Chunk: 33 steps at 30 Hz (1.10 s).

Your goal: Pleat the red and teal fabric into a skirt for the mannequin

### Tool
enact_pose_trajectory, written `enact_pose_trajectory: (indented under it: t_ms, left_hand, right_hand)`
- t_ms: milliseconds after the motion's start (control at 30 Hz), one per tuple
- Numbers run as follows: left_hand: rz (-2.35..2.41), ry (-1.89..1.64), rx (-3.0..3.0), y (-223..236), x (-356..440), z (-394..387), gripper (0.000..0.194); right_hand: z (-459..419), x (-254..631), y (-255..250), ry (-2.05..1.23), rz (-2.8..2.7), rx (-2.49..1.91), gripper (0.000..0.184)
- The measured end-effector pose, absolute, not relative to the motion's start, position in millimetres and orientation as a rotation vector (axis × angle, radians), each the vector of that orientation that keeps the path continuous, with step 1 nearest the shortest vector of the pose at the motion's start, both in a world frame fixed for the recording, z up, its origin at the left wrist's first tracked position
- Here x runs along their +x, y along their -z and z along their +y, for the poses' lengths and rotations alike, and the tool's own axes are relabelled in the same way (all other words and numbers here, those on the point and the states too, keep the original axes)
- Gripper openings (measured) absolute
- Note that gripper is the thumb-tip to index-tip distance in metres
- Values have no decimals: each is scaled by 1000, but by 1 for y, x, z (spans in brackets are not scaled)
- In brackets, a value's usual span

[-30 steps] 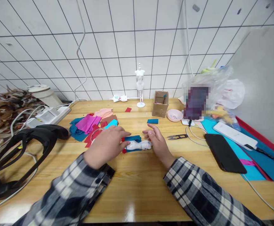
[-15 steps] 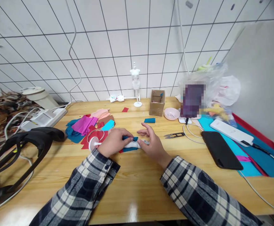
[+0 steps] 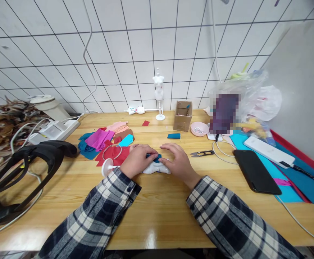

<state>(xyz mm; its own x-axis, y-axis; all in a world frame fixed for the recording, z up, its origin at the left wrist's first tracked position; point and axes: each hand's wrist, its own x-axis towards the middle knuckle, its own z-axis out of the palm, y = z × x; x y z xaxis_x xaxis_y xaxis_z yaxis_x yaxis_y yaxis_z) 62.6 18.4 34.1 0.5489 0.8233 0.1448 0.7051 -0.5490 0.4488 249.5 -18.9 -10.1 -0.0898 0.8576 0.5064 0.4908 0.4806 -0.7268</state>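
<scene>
A small white mannequin lies on its side on the table, with its round stand base showing left of my left wrist. A strip of dark blue cloth is at the mannequin's upper side. My left hand pinches this cloth between thumb and fingers. From the other side, my right hand holds the cloth's right end with its thumb, fingers curved over behind. Part of the cloth and of the mannequin is hidden by my hands. Red cloth with a metal ring on it lies beside my left hand.
Behind stand another mannequin, a cardboard box and a pink bowl of beads. Thread snips, a black phone and a power bank lie right. A black headset frame and power strip are left.
My hands have come together over the mannequin. Blue cloth that lay beneath and behind it is now gripped at its upper side. The camera view has shifted slightly.
</scene>
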Motion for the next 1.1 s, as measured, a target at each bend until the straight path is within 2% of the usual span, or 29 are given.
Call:
enact_pose_trajectory:
  t_ms: [100, 233, 400, 533, 700, 933, 1100]
  left_hand:
    - [1254, -521, 2437, -34, 63, 17, 17]
    - [1258, -576, 2352, -32, 63, 17, 16]
    - [1284, -588, 2255, -24, 62, 20, 15]
    - [1265, -593, 2193, -21, 60, 21, 16]
    - [1227, -589, 2125, -23, 60, 23, 18]
    - [1164, -635, 2081, -25, 59, 23, 18]
    - [1124, -721, 2029, -21, 59, 24, 17]
  right_hand:
    - [-19, 253, 6, -594, -1671, -1091, 39]
    - [-18, 258, 6, -732, -1561, -1057, 22]
    - [-22, 257, 5, -316, -1793, -1108, 11]
    - [-28, 252, 1, -70, -1941, -1121, 13]
    - [-31, 251, -1, 70, -1993, -1218, 14]
    - [-32, 252, -3, 92, -2003, -1213, 15]
    - [-28, 253, 4, -60, -1966, -1151, 20]
